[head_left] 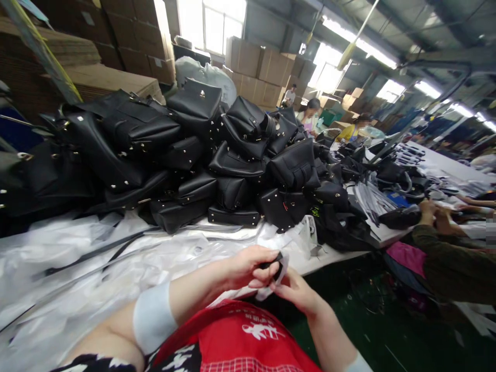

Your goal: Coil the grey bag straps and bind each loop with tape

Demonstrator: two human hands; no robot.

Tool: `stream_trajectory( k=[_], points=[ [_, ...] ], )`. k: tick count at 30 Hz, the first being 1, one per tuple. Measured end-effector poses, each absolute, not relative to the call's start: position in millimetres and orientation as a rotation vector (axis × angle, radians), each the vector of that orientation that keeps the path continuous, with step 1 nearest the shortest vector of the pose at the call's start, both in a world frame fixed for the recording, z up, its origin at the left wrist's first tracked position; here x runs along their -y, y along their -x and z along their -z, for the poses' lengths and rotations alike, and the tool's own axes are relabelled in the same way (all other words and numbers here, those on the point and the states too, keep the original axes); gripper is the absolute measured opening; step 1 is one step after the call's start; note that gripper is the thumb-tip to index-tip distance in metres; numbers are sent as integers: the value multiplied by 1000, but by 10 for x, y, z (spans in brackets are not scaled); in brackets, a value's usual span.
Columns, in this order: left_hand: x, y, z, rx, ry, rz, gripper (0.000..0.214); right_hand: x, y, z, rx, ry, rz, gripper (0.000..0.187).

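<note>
In front of my red apron, both hands meet over a small black strap-like piece (pixel 278 267) with thin whitish wrapping (pixel 265 292) around it. My left hand (pixel 253 266) is closed, its thumb and fingers pinching the black piece. From the other side, the fingers of my right hand (pixel 292 290) pinch the wrapping's edge. The exact kind of the small piece is blurred. Just beyond my hands, a crumpled clear plastic bag (pixel 308 232) lies on the white table (pixel 325 262).
A tall heap of black handbags (pixel 232 155) covers the back of the table. Loose plastic sheets (pixel 96 268) spread at the left. At the right sits a co-worker with a dark sleeve (pixel 445 263). Cardboard boxes (pixel 256 67) stand behind; green floor (pixel 349 305) lies below the table edge.
</note>
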State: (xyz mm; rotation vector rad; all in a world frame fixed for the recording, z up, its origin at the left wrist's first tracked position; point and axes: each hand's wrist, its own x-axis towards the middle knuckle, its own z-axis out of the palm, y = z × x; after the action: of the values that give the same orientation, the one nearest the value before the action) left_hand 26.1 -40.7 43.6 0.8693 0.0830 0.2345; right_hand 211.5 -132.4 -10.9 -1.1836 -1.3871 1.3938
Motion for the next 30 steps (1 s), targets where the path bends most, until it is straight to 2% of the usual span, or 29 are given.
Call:
stream_trajectory(
  k=[2, 6, 15, 21, 25, 30],
  points=[
    [302, -304, -433, -89, -663, -270, 41, 1320, -1800, 193, 1332, 1265, -1317, 42],
    [118, -315, -506, -128, -370, -353, 49, 1243, -1553, 197, 1393, 1400, -1238, 46],
    [120, -485, -549, -244, -383, -717, 51, 1057, -1604, 4, 1377, 1343, -1359, 52],
    [-65, -365, -667, -278, -245, -663, 44, 999, -1726, 151, 1370, 1423, -1285, 48],
    [-56, -260, -659, -305, -486, -576, 41, 1013, -1938, 213, 1464, 1549, -1115, 44],
    [56, -111, -487, -353, -954, -328, 40, 1087, -2243, 203, 1790, 1710, -658, 29]
  ],
)
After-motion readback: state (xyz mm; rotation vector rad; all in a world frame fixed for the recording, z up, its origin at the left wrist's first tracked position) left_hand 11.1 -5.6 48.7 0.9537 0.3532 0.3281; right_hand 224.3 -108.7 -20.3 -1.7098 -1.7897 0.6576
